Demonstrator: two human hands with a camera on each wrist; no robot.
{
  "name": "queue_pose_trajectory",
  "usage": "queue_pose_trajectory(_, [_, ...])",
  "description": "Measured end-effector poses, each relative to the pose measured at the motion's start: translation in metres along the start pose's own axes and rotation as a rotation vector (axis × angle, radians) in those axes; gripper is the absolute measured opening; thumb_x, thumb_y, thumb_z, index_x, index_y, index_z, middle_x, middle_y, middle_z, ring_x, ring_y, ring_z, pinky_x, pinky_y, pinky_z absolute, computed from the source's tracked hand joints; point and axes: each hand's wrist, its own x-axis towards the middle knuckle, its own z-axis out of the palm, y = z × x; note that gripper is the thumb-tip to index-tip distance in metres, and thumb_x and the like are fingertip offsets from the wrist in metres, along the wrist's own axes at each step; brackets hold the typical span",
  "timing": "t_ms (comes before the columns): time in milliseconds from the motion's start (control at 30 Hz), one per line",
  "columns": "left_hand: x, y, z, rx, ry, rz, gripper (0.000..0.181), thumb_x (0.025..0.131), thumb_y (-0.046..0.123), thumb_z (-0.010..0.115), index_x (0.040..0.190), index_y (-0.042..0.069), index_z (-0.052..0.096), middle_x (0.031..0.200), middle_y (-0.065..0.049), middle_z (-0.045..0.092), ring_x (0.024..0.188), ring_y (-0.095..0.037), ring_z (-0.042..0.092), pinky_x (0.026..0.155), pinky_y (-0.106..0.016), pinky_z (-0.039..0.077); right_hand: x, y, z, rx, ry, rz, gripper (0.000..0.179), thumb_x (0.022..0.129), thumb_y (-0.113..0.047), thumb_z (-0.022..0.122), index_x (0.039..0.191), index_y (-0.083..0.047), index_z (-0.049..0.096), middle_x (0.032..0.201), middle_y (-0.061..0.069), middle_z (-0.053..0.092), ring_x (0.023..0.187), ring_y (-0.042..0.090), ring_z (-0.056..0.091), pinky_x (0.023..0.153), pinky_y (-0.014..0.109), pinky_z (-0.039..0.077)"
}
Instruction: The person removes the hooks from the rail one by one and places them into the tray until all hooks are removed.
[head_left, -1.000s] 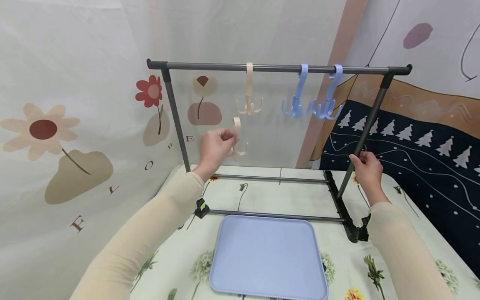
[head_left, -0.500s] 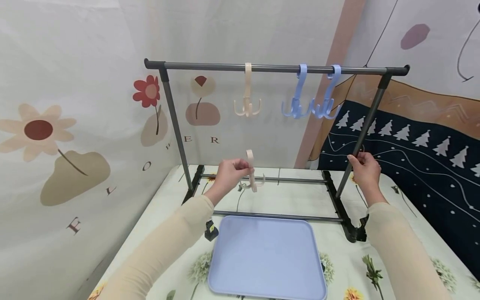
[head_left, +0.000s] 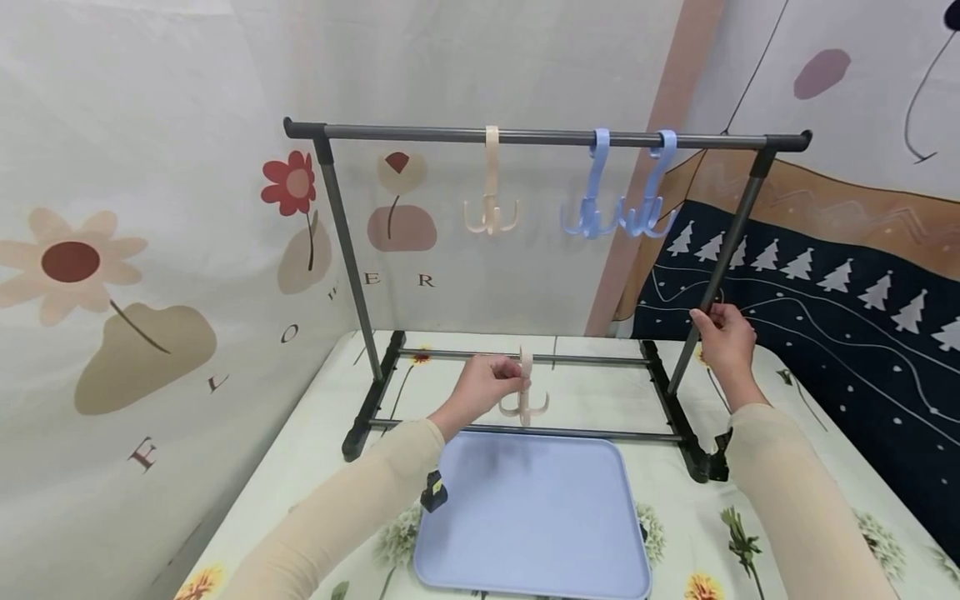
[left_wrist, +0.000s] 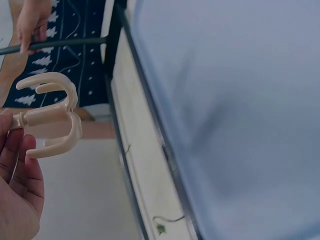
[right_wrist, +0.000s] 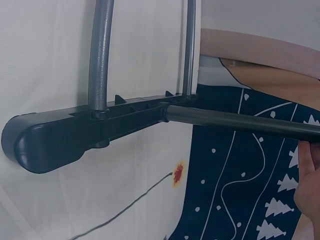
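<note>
Above the near bottom bar [head_left: 577, 434] of a rack [head_left: 348, 258], seen from the head: a beige hook [head_left: 525, 387], upright with prongs down, pinched between thumb and fingers of the left hand [head_left: 480, 390], just beyond the far edge of a blue tray [head_left: 532, 517]. Behind the hook, the back bottom bar [head_left: 585, 359]. Thumb and fingers of the right hand [head_left: 727, 346] closed on the right post [head_left: 724, 258], hiding a short stretch of it. Along the top rail [head_left: 390, 132], a second beige hook [head_left: 492, 183] left of centre and two blue hooks [head_left: 592, 196] side by side farther right. At the left cuff, a small black box [head_left: 433, 492] in front of the tray's left edge. Underneath everything, flowered cloth [head_left: 772, 492] on the surface; behind, a pale curtain [head_left: 555, 50] and navy cloth [head_left: 840, 333] with white trees.

From the left wrist: the stem of the held hook between fingertips, curved prongs apart from both bottom bars; tray filling the right side, blurred and shadowed; right hand on the post beyond.

From the right wrist: fingers against the post at the right edge, mostly out of frame; black foot [right_wrist: 55, 135] and both bottom bars nearby.
</note>
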Motion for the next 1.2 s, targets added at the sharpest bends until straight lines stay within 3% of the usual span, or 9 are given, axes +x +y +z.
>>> queue_pose_trajectory(267, [-0.008,-0.01,0.026,-0.008,-0.053,-0.012,0.004,0.087,0.015,0.078,0.089,0.013,0.075,0.084,0.005,0.07,0.079,-0.01,0.065,0.071,-0.027,0.054,0.001,0.001,0.001,-0.008,0.011,-0.002,0.048,0.102,-0.04,0.054,0.128,-0.001,0.054,0.123,0.017,0.063,0.088,0.013,0.052,0.07,0.024,0.043])
queue_pose_trajectory(667, [-0.014,-0.024,0.056,-0.057,-0.126,0.009,0.006,0.085,0.008,0.078,0.086,0.006,0.073,0.08,0.004,0.069,0.073,-0.007,0.064,0.069,-0.022,0.054,0.0,0.001,0.002,-0.018,0.013,-0.005,0.048,0.102,-0.041,0.053,0.127,0.0,0.054,0.121,0.017,0.062,0.087,0.013,0.051,0.071,0.024,0.042])
queue_pose_trajectory(1200, [-0.017,-0.032,0.068,0.0,-0.154,0.058,0.005,0.086,0.007,0.077,0.084,0.007,0.073,0.078,0.006,0.069,0.071,-0.003,0.062,0.069,-0.02,0.051,-0.001,0.001,0.001,-0.017,0.005,-0.008,0.05,0.101,-0.043,0.054,0.128,0.0,0.055,0.119,0.016,0.063,0.077,0.007,0.051,0.06,0.018,0.043])
